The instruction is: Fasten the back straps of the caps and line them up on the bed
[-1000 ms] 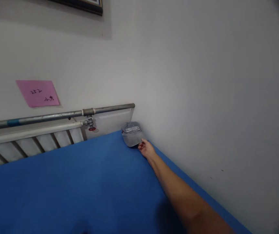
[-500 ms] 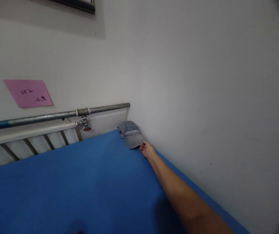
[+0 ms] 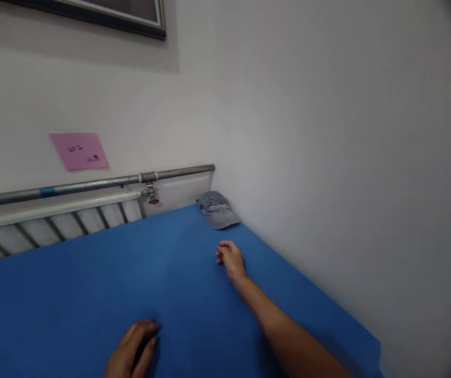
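Observation:
A grey baseball cap (image 3: 218, 210) with pale lettering on its front rests in the far corner of the blue-covered surface (image 3: 162, 273), close to the right wall. My right hand (image 3: 231, 260) is a short way nearer to me than the cap's brim and apart from it. Its fingers are loosely bent, with nothing in them. At the lower edge of the view, my left hand (image 3: 134, 344) is low over the blue cover, fingers curved and the thumb apart from them. No object shows in it.
A white radiator (image 3: 52, 223) runs along the back wall beyond the surface's far edge. Above it passes a metal pipe (image 3: 91, 185) with a red-handled valve (image 3: 153, 201). A pink paper note (image 3: 80, 151) and a dark picture frame (image 3: 146, 25) are on the wall.
My right hand has let go of the cap's brim and drawn back toward me. My left hand has come further into view at the bottom. The view has shifted slightly.

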Demonstrator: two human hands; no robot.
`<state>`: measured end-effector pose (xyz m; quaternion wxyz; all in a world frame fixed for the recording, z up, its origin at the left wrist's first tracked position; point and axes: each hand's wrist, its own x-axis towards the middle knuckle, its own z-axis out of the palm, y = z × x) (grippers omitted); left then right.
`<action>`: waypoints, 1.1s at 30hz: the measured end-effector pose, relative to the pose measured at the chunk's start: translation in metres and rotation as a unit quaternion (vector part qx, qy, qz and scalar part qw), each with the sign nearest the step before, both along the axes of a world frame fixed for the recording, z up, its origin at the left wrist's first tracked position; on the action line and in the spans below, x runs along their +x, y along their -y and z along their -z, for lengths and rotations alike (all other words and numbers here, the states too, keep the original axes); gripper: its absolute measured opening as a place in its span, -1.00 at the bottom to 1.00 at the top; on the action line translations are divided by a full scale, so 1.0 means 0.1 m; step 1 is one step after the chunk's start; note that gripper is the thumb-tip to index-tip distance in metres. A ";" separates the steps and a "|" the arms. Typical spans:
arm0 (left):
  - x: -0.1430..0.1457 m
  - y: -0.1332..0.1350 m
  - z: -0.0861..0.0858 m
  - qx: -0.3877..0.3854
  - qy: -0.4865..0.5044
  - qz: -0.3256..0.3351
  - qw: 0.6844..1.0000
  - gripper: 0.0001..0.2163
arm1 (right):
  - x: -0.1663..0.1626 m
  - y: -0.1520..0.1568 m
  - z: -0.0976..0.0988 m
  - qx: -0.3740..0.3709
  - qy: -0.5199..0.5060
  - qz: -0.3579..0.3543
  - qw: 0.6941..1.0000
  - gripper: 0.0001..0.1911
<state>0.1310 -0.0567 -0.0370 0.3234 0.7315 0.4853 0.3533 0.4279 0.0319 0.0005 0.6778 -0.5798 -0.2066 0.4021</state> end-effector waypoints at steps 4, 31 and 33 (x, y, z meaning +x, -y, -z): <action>0.13 0.14 -0.33 -0.025 0.120 -0.028 0.992 -0.90 | -0.52 0.27 -0.12 -0.024 0.040 -0.081 0.996 -0.89; -2.23 0.55 -1.12 -0.001 0.521 -0.561 0.643 -0.95 | -1.46 0.64 -0.07 -0.032 0.111 -0.342 0.932 -0.76; -2.27 0.48 -1.15 -0.025 0.523 -0.561 0.641 -0.94 | -1.44 0.63 -0.04 -0.031 0.111 -0.356 0.927 -0.75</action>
